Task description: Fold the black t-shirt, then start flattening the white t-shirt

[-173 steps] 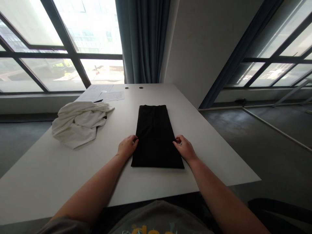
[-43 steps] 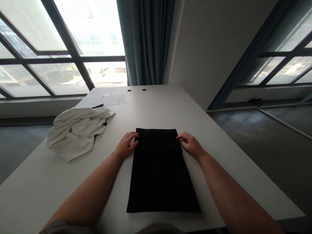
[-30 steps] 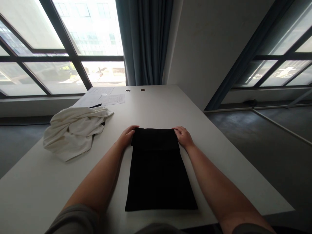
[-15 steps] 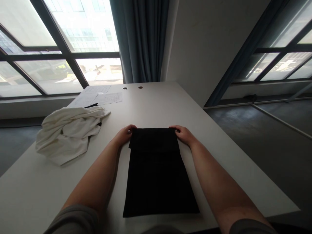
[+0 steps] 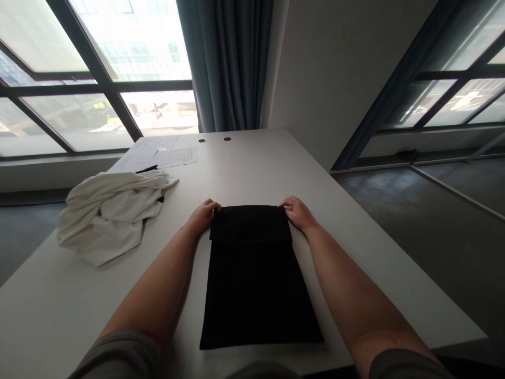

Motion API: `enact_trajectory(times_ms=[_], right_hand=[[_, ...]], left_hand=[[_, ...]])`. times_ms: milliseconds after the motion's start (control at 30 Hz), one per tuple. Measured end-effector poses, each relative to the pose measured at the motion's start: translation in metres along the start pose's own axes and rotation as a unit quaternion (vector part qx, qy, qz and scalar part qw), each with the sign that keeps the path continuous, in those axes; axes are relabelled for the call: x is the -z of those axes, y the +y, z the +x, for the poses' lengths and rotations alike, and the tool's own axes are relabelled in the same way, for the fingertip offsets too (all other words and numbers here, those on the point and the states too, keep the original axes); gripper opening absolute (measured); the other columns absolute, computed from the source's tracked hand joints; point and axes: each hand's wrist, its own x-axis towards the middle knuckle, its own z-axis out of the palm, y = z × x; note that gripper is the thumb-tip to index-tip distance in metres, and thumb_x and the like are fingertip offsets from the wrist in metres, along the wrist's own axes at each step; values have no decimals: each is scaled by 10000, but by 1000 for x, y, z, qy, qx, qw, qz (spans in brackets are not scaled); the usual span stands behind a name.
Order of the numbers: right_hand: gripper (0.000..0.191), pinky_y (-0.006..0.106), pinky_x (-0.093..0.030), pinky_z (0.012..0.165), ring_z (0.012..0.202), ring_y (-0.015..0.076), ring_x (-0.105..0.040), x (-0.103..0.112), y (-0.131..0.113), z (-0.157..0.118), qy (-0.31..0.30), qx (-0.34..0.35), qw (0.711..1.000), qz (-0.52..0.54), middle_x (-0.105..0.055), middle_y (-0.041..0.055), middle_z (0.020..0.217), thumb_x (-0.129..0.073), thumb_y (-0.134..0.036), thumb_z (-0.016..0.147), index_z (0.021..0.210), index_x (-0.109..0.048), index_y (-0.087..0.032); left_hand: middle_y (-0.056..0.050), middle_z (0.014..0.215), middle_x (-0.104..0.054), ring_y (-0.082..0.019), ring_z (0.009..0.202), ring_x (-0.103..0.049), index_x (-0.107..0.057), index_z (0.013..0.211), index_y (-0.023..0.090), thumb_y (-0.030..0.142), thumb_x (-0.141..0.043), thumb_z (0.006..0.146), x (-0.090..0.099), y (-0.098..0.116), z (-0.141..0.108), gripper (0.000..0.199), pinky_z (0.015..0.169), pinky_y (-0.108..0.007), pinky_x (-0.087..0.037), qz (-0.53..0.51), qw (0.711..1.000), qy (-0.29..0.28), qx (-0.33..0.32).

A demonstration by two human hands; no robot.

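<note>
A piece of black cloth (image 5: 260,289) lies flat on the white table (image 5: 252,171) in front of me, its far end folded back over itself as a wide flap. My left hand (image 5: 204,215) pinches the far left corner of this fold. At the far right corner, my right hand (image 5: 299,212) has its thumb and fingers closed on the edge. Both arms reach forward along either side of the cloth. What kind of garment or cloth it is, I cannot tell.
A crumpled white cloth (image 5: 114,208) lies on the table's left side. Beyond it are paper sheets (image 5: 175,157) and a thin dark object (image 5: 147,169). Two round holes pierce the table's far end. A blue curtain (image 5: 229,68) hangs behind, beside windows.
Both hands have shifted slightly at the far corners, and the fingers look a little more raised. The cloth stays in nearly the same place, with its fold unchanged.
</note>
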Motion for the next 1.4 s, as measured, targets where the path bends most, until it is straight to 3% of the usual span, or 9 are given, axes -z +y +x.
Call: enact_trajectory(times_ms=[133,267,433,533,633,733,833,1233,1400], right_hand=[[248,367,-482,1049,1033,201,-630,2,12,-1,12,-22,998,-51,-735,62,1046,-551,-134,812,772,-786,-202],[272,391,-503,1043,1046,216,-635,2,8,-5,55,28,996,-58,-742,67,1034,-515,-134,855,847,-779,-200],[281,419,-530,1060,1098,230,-649,-1,-27,-7,93,121,986,-61,-734,95,1124,-520,-203,957,1122,-746,-179],[368,434,-493,1171,1248,228,-624,-8,-51,-8,58,179,979,-73,-707,101,1286,-482,-245,1013,1297,-709,-187],[493,442,-426,1269,1432,234,-539,-25,-65,-13,-47,187,976,-103,-601,111,1512,-462,-352,1053,1486,-622,-178],[710,488,-312,1344,1589,279,-378,-45,-66,-19,-158,138,966,-153,-398,133,1693,-478,-515,1049,1655,-447,-147],[811,505,-200,1381,1648,292,-255,-56,-62,-22,-200,87,957,-192,-257,126,1751,-420,-598,1053,1715,-342,-135],[814,547,-107,1381,1659,294,-215,-54,-60,-18,-180,24,959,-218,-249,96,1756,-402,-623,1052,1726,-322,-175],[864,575,-168,1363,1678,308,-123,-42,-47,-27,-179,-20,959,-217,-163,96,1779,-417,-643,1035,1739,-273,-164]], left_hand=[[-58,1204,-639,-186,1008,-655,-769,968,236,112,-465,852,3,-3,-4,348,965,-356,-544,-6,1000,1,-18],[-57,1247,-640,-186,1077,-669,-795,1035,245,122,-468,861,11,2,-12,390,1031,-359,-550,-4,1000,4,-24],[-81,1064,-696,-234,1015,-655,-779,987,219,362,-482,1033,13,44,-13,332,1032,-430,-539,120,987,95,-41],[-105,1153,-725,-268,1120,-644,-757,1119,217,402,-449,1070,-4,76,-11,363,1077,-461,-518,188,971,135,-56],[-125,1516,-610,-316,1428,-528,-641,1427,217,426,-477,1063,-31,89,-12,451,1216,-507,-449,218,971,69,-71],[-105,1676,-462,-320,1580,-389,-511,1579,234,465,-442,1069,-55,84,-14,564,1336,-537,-313,219,975,-20,-39],[-67,1724,-390,-329,1632,-298,-469,1621,284,516,-423,1065,-65,76,-16,604,1374,-543,-231,203,979,-31,9],[-132,1725,-367,-317,1647,-263,-434,1631,151,517,-400,1050,-56,66,-1,687,1390,-535,-180,163,979,-29,115],[-159,1791,-113,-353,1678,-97,-324,1671,100,564,-470,1025,-46,51,-22,809,1381,-506,-205,143,980,-36,134]])
